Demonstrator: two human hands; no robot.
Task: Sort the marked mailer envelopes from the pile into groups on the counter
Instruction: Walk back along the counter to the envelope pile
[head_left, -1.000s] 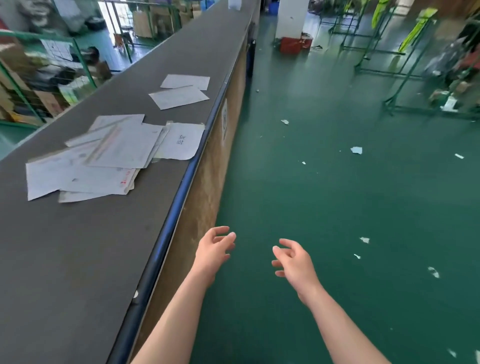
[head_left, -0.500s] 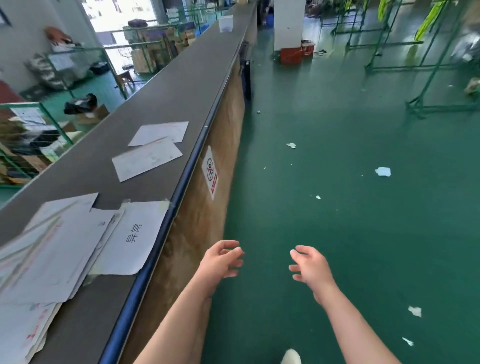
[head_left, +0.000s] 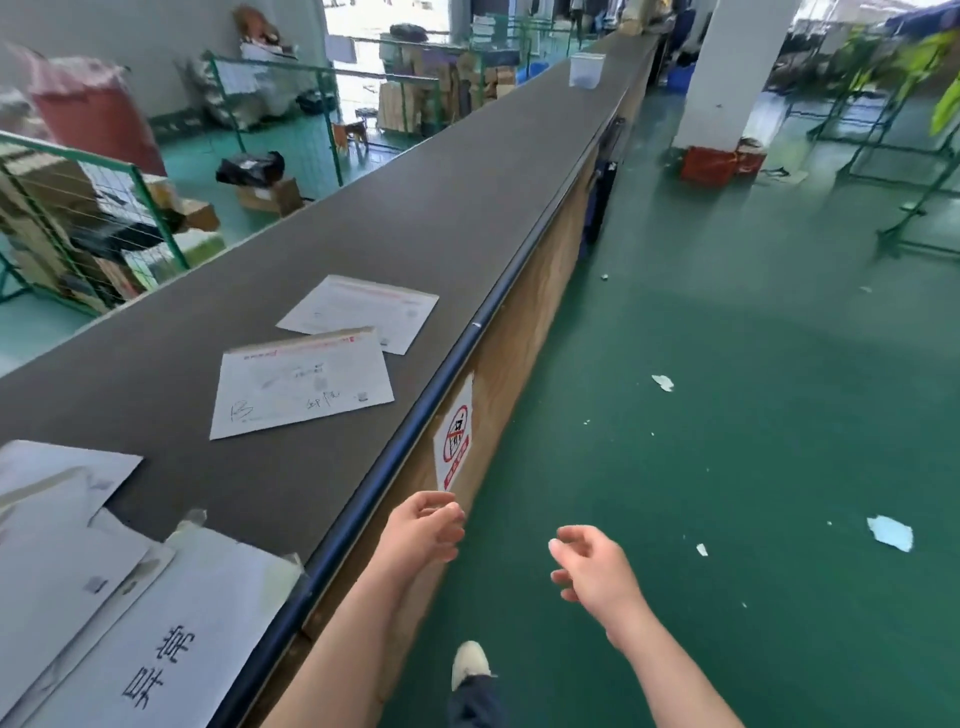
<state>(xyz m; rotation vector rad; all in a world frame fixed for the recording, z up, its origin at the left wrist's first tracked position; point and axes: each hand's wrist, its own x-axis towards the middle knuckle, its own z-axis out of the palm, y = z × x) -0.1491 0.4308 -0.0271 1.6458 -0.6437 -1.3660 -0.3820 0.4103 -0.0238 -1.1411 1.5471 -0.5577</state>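
White envelopes (head_left: 301, 387) on dark-grey counter (head_left: 415, 223); green floor (head_left: 753, 415).

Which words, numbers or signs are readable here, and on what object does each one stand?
Nearest envelope, on the pile: two large handwritten Chinese characters, not surely readable.
Middle envelope: handwritten "B", other scribbles blurred.
Far envelope: print too faint.
Warning sticker on the counter side: red prohibition circle, text too small.

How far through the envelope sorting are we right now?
Looks done: two envelopes lie apart from the pile farther along the counter, one marked and partly overlapping the other. In hand: nothing; the left hand and right hand hang loosely curled over the floor beside the counter. Left: the pile at the near end, several overlapping envelopes, one with large handwriting on top.
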